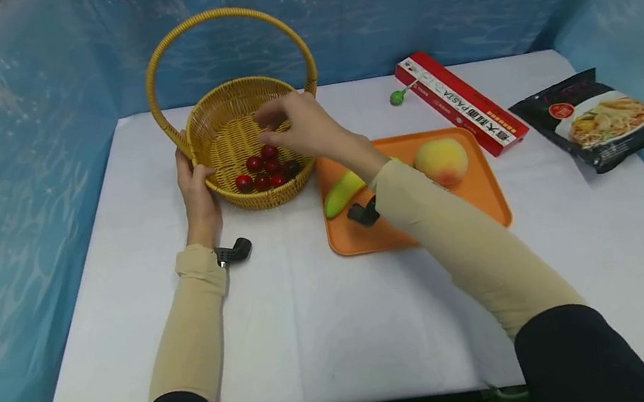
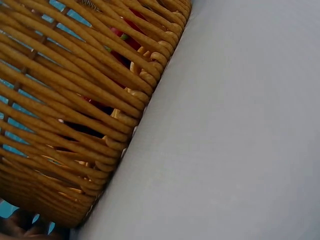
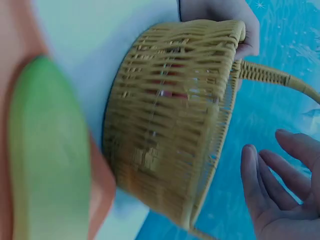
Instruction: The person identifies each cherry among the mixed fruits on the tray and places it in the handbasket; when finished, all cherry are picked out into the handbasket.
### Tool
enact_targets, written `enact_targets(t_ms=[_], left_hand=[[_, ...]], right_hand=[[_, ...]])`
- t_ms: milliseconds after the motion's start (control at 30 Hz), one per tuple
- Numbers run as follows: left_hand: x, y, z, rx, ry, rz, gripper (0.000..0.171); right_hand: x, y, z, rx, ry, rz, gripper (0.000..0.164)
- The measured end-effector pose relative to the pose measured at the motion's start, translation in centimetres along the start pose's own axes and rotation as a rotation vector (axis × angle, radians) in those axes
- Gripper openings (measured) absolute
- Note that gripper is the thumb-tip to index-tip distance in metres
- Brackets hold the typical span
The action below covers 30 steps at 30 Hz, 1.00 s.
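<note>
A yellow wicker basket (image 1: 267, 199) with a tall hoop handle stands at the back left of the table. Several dark red cherries (image 1: 272, 166) lie at the front of its floor. At the basket's left side my left hand (image 1: 195, 193) grips the rim, its thumb over the edge; in the right wrist view that hand (image 3: 220, 11) curls round the rim. My right hand (image 1: 302, 124) hovers over the right of the basket opening. The right wrist view shows its fingers (image 3: 248, 165) loosely bent and apart, with nothing between them.
Right of the basket, an orange tray (image 1: 368, 242) carries a green-yellow banana (image 1: 342, 194) and a peach (image 1: 441, 162), partly under my right forearm. Farther right lie a red pasta box (image 1: 462, 101), a small green stemmed item (image 1: 397, 98) and a black noodle packet (image 1: 601, 119).
</note>
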State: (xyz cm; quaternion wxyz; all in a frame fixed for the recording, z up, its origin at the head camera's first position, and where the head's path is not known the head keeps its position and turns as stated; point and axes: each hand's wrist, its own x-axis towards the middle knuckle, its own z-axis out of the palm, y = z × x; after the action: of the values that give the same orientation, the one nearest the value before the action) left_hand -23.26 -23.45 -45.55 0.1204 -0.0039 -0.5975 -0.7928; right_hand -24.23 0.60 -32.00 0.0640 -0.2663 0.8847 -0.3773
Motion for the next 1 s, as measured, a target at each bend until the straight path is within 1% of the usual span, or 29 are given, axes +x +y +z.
enact_targets(t_ms=[133,267,400,500,567,667,733,900,1000], left_hand=[[-0.2,0.2,-0.4,0.011,0.008,-0.012,0.083],[-0.3,0.5,-0.9,0.012,0.014,-0.009,0.083],[-0.3,0.6,-1.2,-0.003,0.026,-0.001,0.081],[-0.4,0.5,-1.4,-0.003,0.03,-0.014,0.078],[-0.5,0.4,-1.4,-0.007,0.027,-0.018,0.075],[-0.8,0.2,-1.4,0.011,0.023,-0.01,0.07],[-1.5,0.9,-1.2,0.042,0.011,-0.008,0.071],[-3.2,2.6,-0.6,0.161,-0.025,-0.026,0.082],[-3.1,2.8,-0.8,0.213,-0.026,-0.043,0.087]], right_hand=[[-2.2,0.5,-0.8,0.019,0.052,-0.019,0.039],[-4.3,1.2,-1.5,0.015,0.106,-0.048,0.038],[-6.4,1.8,-2.3,-0.03,0.169,-0.079,0.039],[-8.1,2.2,-3.0,-0.066,0.23,-0.096,0.041],[-9.4,2.7,-3.4,-0.098,0.27,-0.097,0.043],[-11.3,3.6,-3.9,-0.154,0.327,-0.095,0.045],[-12.8,4.5,-4.3,-0.188,0.358,-0.081,0.048],[-16.8,6.6,-5.6,-0.224,0.395,0.011,0.058],[-19.1,7.7,-6.4,-0.237,0.416,0.072,0.063]])
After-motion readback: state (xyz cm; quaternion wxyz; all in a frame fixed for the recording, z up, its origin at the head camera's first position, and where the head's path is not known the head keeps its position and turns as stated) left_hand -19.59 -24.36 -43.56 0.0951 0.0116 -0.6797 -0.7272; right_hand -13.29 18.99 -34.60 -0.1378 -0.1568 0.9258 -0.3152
